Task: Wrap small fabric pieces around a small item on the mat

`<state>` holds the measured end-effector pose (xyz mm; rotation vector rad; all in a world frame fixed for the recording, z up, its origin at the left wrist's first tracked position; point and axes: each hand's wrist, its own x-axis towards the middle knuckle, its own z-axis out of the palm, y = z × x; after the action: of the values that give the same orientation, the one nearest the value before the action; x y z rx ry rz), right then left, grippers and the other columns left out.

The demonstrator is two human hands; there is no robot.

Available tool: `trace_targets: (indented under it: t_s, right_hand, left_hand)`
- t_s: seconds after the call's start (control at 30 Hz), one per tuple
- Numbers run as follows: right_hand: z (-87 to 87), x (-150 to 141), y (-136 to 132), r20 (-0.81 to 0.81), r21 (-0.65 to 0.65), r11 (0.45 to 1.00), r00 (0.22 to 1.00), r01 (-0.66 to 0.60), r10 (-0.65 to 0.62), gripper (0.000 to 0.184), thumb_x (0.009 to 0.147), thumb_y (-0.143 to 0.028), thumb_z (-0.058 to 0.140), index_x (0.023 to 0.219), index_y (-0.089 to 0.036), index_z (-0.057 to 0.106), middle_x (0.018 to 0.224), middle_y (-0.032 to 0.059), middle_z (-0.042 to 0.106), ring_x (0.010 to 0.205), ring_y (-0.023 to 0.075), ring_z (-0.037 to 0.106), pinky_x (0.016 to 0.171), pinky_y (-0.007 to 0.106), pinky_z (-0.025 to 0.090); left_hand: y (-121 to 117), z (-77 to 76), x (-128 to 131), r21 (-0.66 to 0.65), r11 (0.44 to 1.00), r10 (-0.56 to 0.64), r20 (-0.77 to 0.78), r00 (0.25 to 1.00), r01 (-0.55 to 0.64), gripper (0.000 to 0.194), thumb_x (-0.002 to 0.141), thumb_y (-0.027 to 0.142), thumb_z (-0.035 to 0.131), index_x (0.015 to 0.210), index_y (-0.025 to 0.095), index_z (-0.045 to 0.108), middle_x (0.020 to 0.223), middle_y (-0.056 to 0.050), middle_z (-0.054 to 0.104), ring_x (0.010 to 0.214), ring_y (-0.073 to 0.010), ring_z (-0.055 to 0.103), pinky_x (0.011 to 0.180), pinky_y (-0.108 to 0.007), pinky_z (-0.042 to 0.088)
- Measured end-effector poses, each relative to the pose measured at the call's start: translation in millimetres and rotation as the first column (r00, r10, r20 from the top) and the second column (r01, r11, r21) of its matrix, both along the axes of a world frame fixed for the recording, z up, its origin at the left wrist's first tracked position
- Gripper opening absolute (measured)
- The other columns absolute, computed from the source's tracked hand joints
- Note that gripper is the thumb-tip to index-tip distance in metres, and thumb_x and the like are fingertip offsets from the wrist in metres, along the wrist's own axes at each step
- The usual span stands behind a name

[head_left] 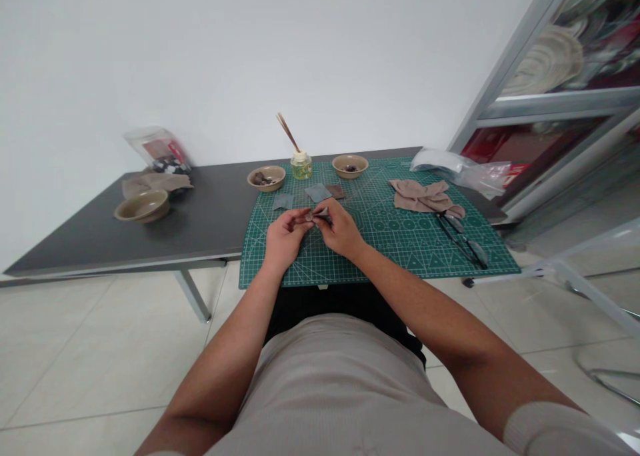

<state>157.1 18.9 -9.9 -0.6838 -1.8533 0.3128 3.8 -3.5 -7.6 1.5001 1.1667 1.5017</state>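
Both hands meet over the green cutting mat (390, 236). My left hand (285, 239) is closed, its fingertips pinching a small brownish piece (309, 217) too small to identify. My right hand (344, 231) is closed on a folded dark grey piece of sandpaper (324, 212), its edge against the small piece. Just beyond the hands lie a grey-blue sandpaper square (283, 201), another grey square (318, 192) and a brown square (336, 191). The fingers partly hide the held things.
Behind the squares stand a bowl with dark pieces (267, 178), a reed diffuser (301, 165) and a second bowl (350, 166). A brown cloth (420, 196), eyeglasses (463, 239) and a plastic bag (457, 168) lie right. Leftward are another bowl (143, 207), a cloth (157, 183) and a clear container (157, 148).
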Motion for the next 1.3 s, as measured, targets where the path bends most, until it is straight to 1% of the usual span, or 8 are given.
trace_targets:
  t_s: [0.13, 0.27, 0.43, 0.57, 0.83, 1.07, 1.17, 1.3]
  right_hand:
    - [2.2, 0.7, -1.0, 0.008, -0.012, 0.999, 0.999, -0.048, 0.048, 0.008, 0.09, -0.018, 0.051, 0.096, -0.022, 0.052, 0.091, 0.0043, 0.058, 0.088, 0.0199, 0.056, 0.08, 0.036, 0.047]
    - [3.8, 1.0, -1.5, 0.008, -0.026, 0.998, 0.998, -0.056, 0.057, 0.009, 0.088, -0.016, 0.052, 0.096, -0.022, 0.052, 0.091, 0.0043, 0.058, 0.086, 0.0196, 0.057, 0.079, 0.036, 0.047]
    - [2.8, 0.5, -1.2, 0.012, -0.021, 0.998, 0.999, -0.053, 0.053, 0.008, 0.087, -0.015, 0.052, 0.092, -0.022, 0.051, 0.087, 0.0032, 0.056, 0.083, 0.0187, 0.056, 0.077, 0.035, 0.047]
    - [2.3, -0.4, -0.9, 0.008, -0.009, 0.998, 0.998, -0.059, 0.059, 0.008, 0.087, -0.015, 0.052, 0.09, -0.022, 0.049, 0.086, 0.0031, 0.055, 0.082, 0.0188, 0.055, 0.077, 0.035, 0.047]
    - [3.3, 0.2, -2.4, 0.026, -0.003, 0.997, 0.997, -0.076, 0.076, 0.009, 0.087, -0.014, 0.049, 0.091, -0.021, 0.049, 0.088, 0.0045, 0.055, 0.084, 0.0195, 0.055, 0.077, 0.035, 0.046]
    - [1.7, 0.0, -1.6, 0.039, 0.006, 0.998, 0.997, -0.069, 0.068, 0.01, 0.088, -0.014, 0.049, 0.092, -0.022, 0.05, 0.089, 0.0046, 0.055, 0.086, 0.02, 0.055, 0.08, 0.036, 0.047]
    - [2.2, 0.4, -1.8, 0.036, 0.005, 0.996, 0.996, -0.084, 0.084, 0.011, 0.087, -0.012, 0.049, 0.092, -0.022, 0.05, 0.089, 0.0046, 0.056, 0.086, 0.0199, 0.055, 0.08, 0.036, 0.047]
    - [2.7, 0.9, -2.5, 0.026, -0.001, 0.998, 0.997, -0.069, 0.069, 0.011, 0.087, -0.012, 0.05, 0.091, -0.022, 0.051, 0.088, 0.0041, 0.056, 0.085, 0.0198, 0.056, 0.079, 0.036, 0.047]
  left_hand:
    - [-0.6, 2.6, 1.0, -0.057, 0.998, 0.012, 0.057, 0.998, -0.009, 0.027, 0.064, 0.018, 0.075, 0.09, 0.018, 0.074, 0.077, -0.001, 0.072, 0.071, -0.0153, 0.066, 0.074, -0.029, 0.054]
    - [0.3, 2.6, 1.0, -0.06, 0.998, 0.02, 0.07, 0.997, -0.016, 0.024, 0.062, 0.016, 0.075, 0.086, 0.018, 0.074, 0.073, 0.0, 0.071, 0.069, -0.0148, 0.065, 0.072, -0.028, 0.053]
    - [1.8, -1.3, -0.5, -0.068, 0.997, 0.021, 0.04, 0.999, -0.019, 0.023, 0.063, 0.017, 0.073, 0.086, 0.018, 0.073, 0.076, -0.001, 0.072, 0.07, -0.0152, 0.065, 0.072, -0.028, 0.052]
    - [1.7, -2.7, -1.6, -0.059, 0.998, 0.03, 0.035, 0.999, -0.028, 0.023, 0.063, 0.018, 0.073, 0.086, 0.018, 0.073, 0.074, 0.0, 0.071, 0.068, -0.0146, 0.064, 0.069, -0.027, 0.05]
    - [1.2, -3.5, -1.4, -0.045, 0.999, 0.03, 0.009, 1.0, -0.029, 0.022, 0.063, 0.018, 0.072, 0.085, 0.018, 0.073, 0.073, 0.0, 0.07, 0.067, -0.0141, 0.062, 0.068, -0.027, 0.049]
    - [-0.7, -0.7, -1.1, -0.036, 0.997, 0.07, -0.049, 0.996, -0.072, 0.017, 0.063, 0.019, 0.072, 0.08, 0.018, 0.071, 0.075, 0.0, 0.069, 0.069, -0.0148, 0.061, 0.069, -0.028, 0.048]
    - [-1.0, 0.3, -0.3, -0.044, 0.998, 0.052, -0.048, 0.997, -0.054, 0.015, 0.063, 0.019, 0.071, 0.078, 0.018, 0.07, 0.073, 0.001, 0.068, 0.067, -0.0143, 0.061, 0.068, -0.027, 0.048]
    - [-0.8, -0.2, 0.0, -0.07, 0.998, 0.005, -0.02, 1.0, -0.006, 0.017, 0.065, 0.02, 0.069, 0.082, 0.018, 0.069, 0.066, 0.002, 0.066, 0.062, -0.0143, 0.061, 0.064, -0.027, 0.048]
